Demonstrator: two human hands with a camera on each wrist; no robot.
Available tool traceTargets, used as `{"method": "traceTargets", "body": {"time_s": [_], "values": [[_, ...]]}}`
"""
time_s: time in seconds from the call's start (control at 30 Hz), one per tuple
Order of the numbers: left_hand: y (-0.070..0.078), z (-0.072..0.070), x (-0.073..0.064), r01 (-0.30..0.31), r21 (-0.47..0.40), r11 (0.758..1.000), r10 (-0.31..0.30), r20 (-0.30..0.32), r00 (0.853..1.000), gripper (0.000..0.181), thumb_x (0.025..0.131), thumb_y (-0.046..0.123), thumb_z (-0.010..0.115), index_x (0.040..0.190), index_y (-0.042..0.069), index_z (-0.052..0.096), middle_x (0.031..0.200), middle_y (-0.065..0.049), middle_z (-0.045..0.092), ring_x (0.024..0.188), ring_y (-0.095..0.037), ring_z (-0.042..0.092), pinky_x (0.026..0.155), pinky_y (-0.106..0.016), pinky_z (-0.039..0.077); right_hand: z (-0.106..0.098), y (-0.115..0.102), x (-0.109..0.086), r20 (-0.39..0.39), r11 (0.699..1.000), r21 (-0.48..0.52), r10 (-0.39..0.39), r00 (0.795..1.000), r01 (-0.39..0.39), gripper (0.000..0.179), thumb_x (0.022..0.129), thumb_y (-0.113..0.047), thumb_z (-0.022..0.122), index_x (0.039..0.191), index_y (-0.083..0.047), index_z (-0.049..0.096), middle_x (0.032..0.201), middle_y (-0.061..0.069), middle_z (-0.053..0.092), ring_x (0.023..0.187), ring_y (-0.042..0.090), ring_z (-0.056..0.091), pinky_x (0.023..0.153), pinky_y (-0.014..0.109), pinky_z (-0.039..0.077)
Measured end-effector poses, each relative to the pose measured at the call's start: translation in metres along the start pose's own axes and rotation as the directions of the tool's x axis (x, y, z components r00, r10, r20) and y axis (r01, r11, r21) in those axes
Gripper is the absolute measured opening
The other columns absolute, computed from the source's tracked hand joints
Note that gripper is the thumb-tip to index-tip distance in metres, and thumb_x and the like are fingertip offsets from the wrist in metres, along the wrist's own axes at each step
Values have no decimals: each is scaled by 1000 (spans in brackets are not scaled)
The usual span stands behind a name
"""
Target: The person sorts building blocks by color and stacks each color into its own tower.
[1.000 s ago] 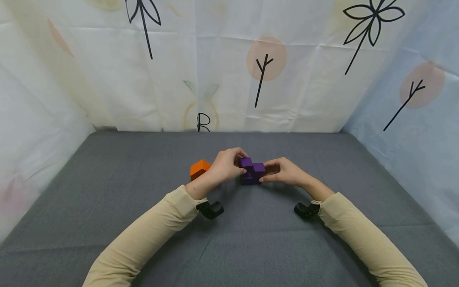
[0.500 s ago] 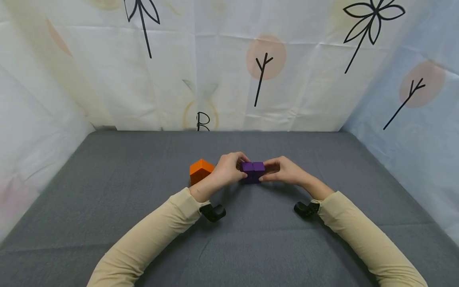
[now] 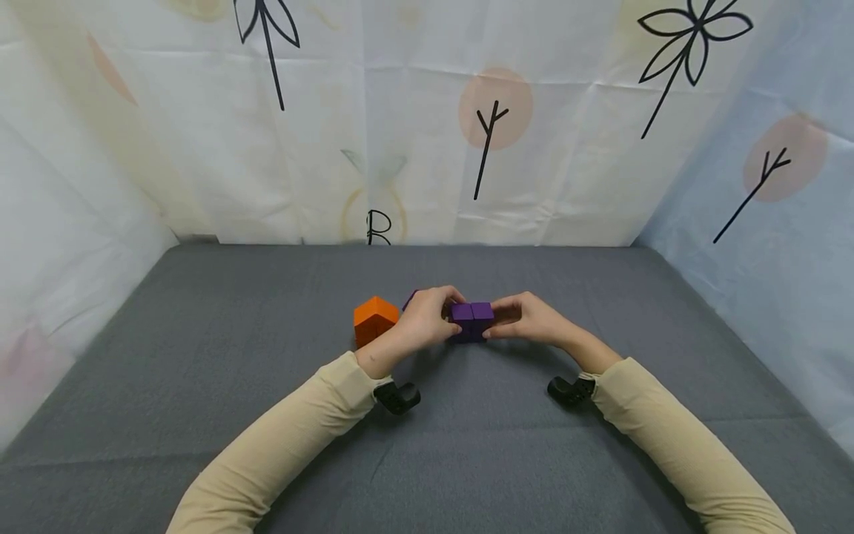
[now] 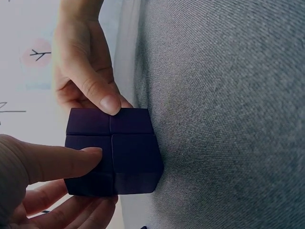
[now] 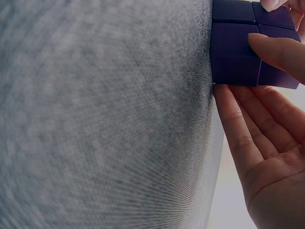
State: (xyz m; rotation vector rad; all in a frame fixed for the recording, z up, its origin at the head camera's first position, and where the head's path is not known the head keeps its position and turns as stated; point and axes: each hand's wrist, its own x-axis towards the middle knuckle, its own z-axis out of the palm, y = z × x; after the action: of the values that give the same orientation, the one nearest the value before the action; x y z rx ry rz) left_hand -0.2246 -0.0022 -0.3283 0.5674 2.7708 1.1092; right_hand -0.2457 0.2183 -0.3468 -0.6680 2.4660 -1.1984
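Purple blocks stand together in a two-by-two group on the grey cloth, seams showing between them in both wrist views. My left hand grips the group's left side, its thumb flat on the near face of an upper block. On the opposite side my right hand holds the group, thumb on the near face. Its other fingers extend along the side. The far faces are hidden in the head view.
Left of my left hand sits an orange block, partly covered by the wrist. Another purple piece peeks out behind that hand. A patterned white curtain closes off the back of the grey table.
My left hand has lowered the upper left purple block until its top is level with the one beside it. The right hand has stayed in place.
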Motion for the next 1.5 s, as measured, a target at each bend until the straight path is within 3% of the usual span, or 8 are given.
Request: {"method": "traceTargets", "body": {"time_s": [0.17, 0.33, 0.53, 0.67, 0.83, 1.0, 1.33, 1.5], "values": [[1, -2, 0, -9, 7, 1000, 9, 28, 1000, 40, 81, 9, 76, 119, 8, 62, 114, -10, 66, 103, -23, 60, 89, -37, 48, 0, 0, -1, 2, 1000, -4, -11, 1000, 11, 42, 85, -10, 72, 122, 7, 60, 114, 22, 67, 103, 29, 67, 83, 34, 54], [6, -16, -2, -27, 52, 998, 23, 72, 997, 50, 79, 2, 74, 127, 6, 57, 126, -13, 58, 118, -28, 54, 99, -42, 44, 0, 0, -1, -2, 1000, -4, -6, 1000, 6, 43, 85, -11, 72, 122, 7, 60, 113, 22, 67, 103, 29, 67, 83, 35, 54], [11, -27, -2, 37, 64, 997, -38, 25, 999, 59, 79, -10, 56, 134, 9, 52, 134, -14, 49, 116, -29, 50, 82, -36, 43, 0, -1, 0, -1, 1000, 0, -5, 1000, 5, 42, 85, -11, 73, 121, 7, 61, 112, 21, 68, 101, 28, 67, 81, 35, 55], [12, -22, 0, 127, -17, 992, -128, -59, 990, 61, 83, -10, 53, 140, 8, 44, 141, -15, 40, 117, -29, 46, 76, -36, 38, 1, -1, -1, 4, 1000, 3, -8, 1000, 8, 42, 85, -11, 73, 121, 7, 61, 111, 21, 68, 101, 28, 68, 81, 33, 55], [9, -11, 3, 191, -93, 977, -201, -116, 973, 64, 86, -8, 54, 146, 3, 35, 147, -21, 33, 132, -34, 37, 99, -42, 40, 1, -2, -2, 0, 1000, -6, -11, 1000, 11, 42, 84, -11, 73, 120, 7, 61, 111, 21, 68, 102, 29, 67, 82, 34, 55], [3, 1, 7, 268, -46, 962, -272, -131, 953, 70, 84, -1, 63, 147, -1, 30, 147, -26, 30, 140, -37, 26, 113, -45, 27, 1, -1, -2, -9, 1000, -12, -13, 1000, 13, 43, 84, -11, 73, 121, 7, 61, 112, 21, 68, 103, 29, 67, 83, 36, 54], [-4, 13, 9, 336, -58, 940, -341, -129, 931, 76, 86, 5, 65, 149, -3, 22, 149, -27, 26, 139, -39, 25, 114, -45, 24, 0, -1, -2, -9, 1000, -18, -9, 1000, 9, 43, 84, -12, 73, 121, 6, 61, 113, 21, 68, 103, 29, 67, 84, 38, 54], [-4, 21, 11, 364, -130, 922, -384, -186, 905, 79, 84, 0, 65, 150, -1, 21, 147, -27, 26, 135, -40, 26, 111, -46, 28, 1, -1, -1, -10, 1000, -23, -4, 1000, 3, 43, 84, -13, 73, 121, 6, 61, 113, 20, 68, 103, 29, 67, 84, 38, 54]]}}
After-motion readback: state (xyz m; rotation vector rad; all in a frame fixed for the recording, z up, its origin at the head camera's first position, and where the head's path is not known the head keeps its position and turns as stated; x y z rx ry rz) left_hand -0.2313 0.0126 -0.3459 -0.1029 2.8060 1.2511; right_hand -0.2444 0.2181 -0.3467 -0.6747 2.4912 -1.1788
